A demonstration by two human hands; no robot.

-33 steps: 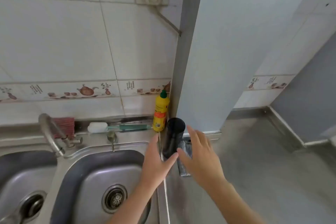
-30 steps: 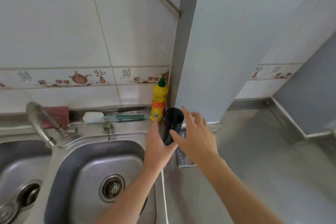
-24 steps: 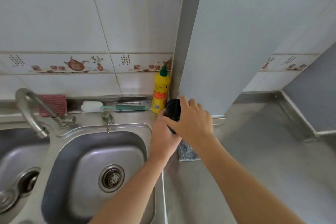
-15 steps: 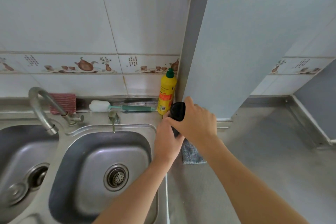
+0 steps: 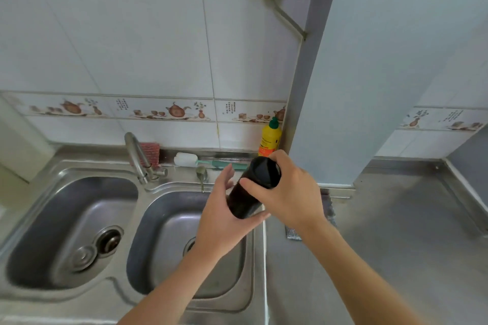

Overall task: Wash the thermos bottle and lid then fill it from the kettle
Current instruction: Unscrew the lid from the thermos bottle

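Note:
The black thermos bottle (image 5: 244,199) is lifted and tilted over the right edge of the right sink basin (image 5: 158,221). My left hand (image 5: 224,221) cups its lower body from the left and beneath. My right hand (image 5: 287,192) grips the black lid (image 5: 265,170) at its top, fingers wrapped round the rim. The lid sits on the bottle. No kettle is in view.
A curved tap (image 5: 137,155) stands between the two basins, the left one (image 5: 68,219) holding a loose plug. On the back ledge lie a bottle brush (image 5: 200,161), a red scourer (image 5: 151,149) and a yellow detergent bottle (image 5: 270,138). A grey cloth (image 5: 328,208) lies on the steel counter (image 5: 396,232).
Both hands closed on the thermos, which stood on the counter by the wall corner, and lifted it left toward the sink. The camera view has shifted left and down.

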